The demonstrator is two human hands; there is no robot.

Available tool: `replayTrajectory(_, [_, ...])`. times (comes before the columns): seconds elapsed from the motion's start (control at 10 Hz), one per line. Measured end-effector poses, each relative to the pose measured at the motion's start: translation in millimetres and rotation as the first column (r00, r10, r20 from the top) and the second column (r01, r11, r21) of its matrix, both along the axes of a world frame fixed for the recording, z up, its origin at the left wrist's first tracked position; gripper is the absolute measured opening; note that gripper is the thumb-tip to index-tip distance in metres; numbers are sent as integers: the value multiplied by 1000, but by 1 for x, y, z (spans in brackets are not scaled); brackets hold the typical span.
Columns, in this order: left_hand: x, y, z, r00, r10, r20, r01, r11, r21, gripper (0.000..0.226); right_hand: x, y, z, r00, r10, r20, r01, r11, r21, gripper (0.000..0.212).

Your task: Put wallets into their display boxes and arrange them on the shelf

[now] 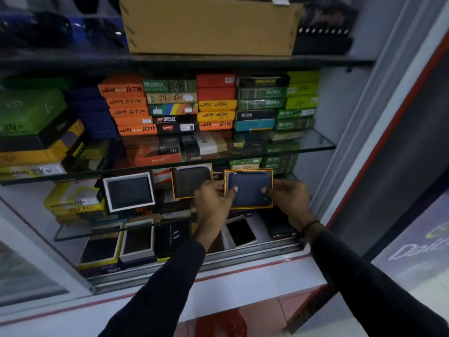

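The person holds an orange-rimmed open display box [248, 207] containing a navy blue zip-around wallet [250, 188] upright in front of the middle glass shelf [73, 233], toward the shelf's right end. The left hand [213, 203] pinches the box's left edge, thumb on the wallet face; the right hand [289, 200] pinches the right edge in the same manner, thumb tip on the wallet. Whether the box base rests on the glass cannot be told. Just to the left, a second orange-rimmed box with a dark olive zip wallet [190, 182] stands tilted, and the left hand's knuckles lie against or very near it; further left stands a white-framed box with a black wallet [129, 191]. Risks assessed: the wallet appears retained only by the thumbs and the shallow rim, so it may tip forward out of the box on release if the box is set too upright. The left hand, on withdrawal, could knock the olive wallet's box over. A box set too close to the shelf's front edge could slide off onto the open boxes [137, 240] on the level below.
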State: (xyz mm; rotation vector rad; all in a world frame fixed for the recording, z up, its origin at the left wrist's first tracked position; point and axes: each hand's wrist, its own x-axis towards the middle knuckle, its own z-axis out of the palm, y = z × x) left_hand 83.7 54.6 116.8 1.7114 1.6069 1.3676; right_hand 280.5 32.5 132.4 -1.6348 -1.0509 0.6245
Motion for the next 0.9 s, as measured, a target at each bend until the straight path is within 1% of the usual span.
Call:
replayTrajectory(0.1, [12,26,10,998,24,-54,-27,997,-73,23,-4,32,4,997,-56,50,56,998,-17,23])
replayTrajectory(0.2, [18,50,13,991,54,-119,-73,985,-159,21,-7,60,-1,996,-60,71,64,996,-61,23])
replayTrajectory(0.3, [21,66,10,971,58,-231,-117,961,-252,24,-10,76,-9,993,-53,109,65,993,-102,24])
replayTrajectory(0.4, [24,77,3,959,37,-279,-125,945,-302,26,-12,88,-18,989,-69,128,84,989,-118,24])
replayTrajectory(0.5, [26,83,-2,951,26,-307,-126,942,-311,25,-12,92,-23,991,-82,106,96,987,-128,27])
replayTrajectory(0.6, [26,83,-5,949,19,-314,-118,947,-299,23,-11,94,-23,988,-47,149,65,990,-122,18])
replayTrajectory(0.7, [24,71,-7,950,38,-309,-105,973,-205,23,-11,82,-20,966,-79,245,101,991,-82,22])
replayTrajectory(0.8, [15,47,-8,941,32,-337,-36,999,-6,24,-20,56,-19,945,-56,323,49,998,30,32])
replayTrajectory(0.9, [-6,17,0,900,22,-436,88,969,232,26,-30,24,-8,844,-42,534,-60,983,172,33])
